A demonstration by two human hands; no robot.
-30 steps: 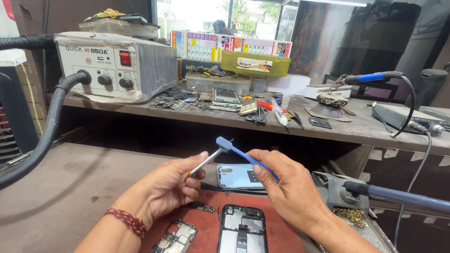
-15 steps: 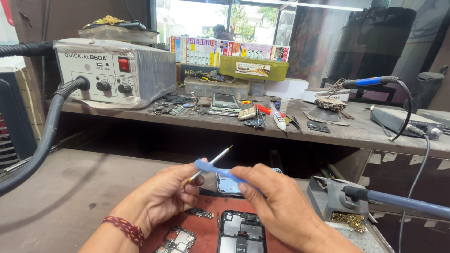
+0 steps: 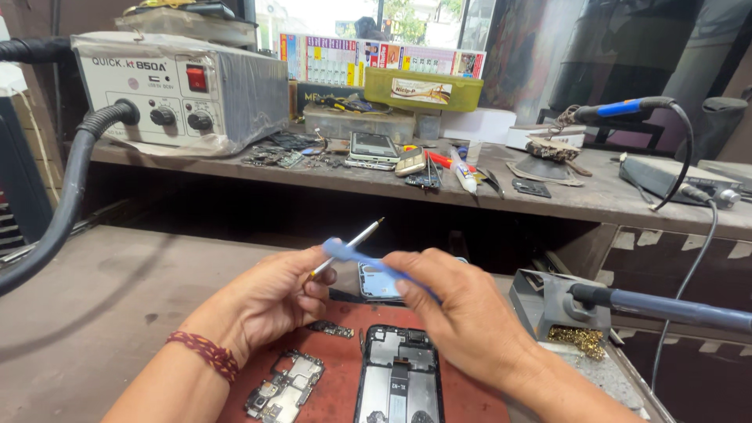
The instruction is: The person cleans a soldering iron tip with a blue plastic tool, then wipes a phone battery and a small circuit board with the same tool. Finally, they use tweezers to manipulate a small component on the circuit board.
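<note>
Going left to right: your left hand (image 3: 270, 301) is pinched shut around a thin silver precision screwdriver (image 3: 348, 247), fingers down at the handle end, with the tip sticking up and to the right. That thing looks light and stiff, and the smooth metal shaft is probably a bit slippery, so I'd keep holding it low on the handle like you are, not out near the tip.

Right next to it, your right hand (image 3: 462, 313) is closed on a blue plastic pry tool (image 3: 368, 262). Its flat end pokes out to the left, just beside the screwdriver shaft; can't tell if they actually touch. Plastic like that is light and will likely flex some, so a grip close to the working end gives more control.

Below your hands, on the red mat (image 3: 337, 388), sits the opened phone frame (image 3: 399, 380), back off, guts showing. That's the fragile one. I'd only grab it by the outer edges. The loose circuit board (image 3: 286, 384) lies to its left, well apart from your fingers; same deal, edges only. A pale blue phone panel (image 3: 376, 280) lies just past your hands.
</note>
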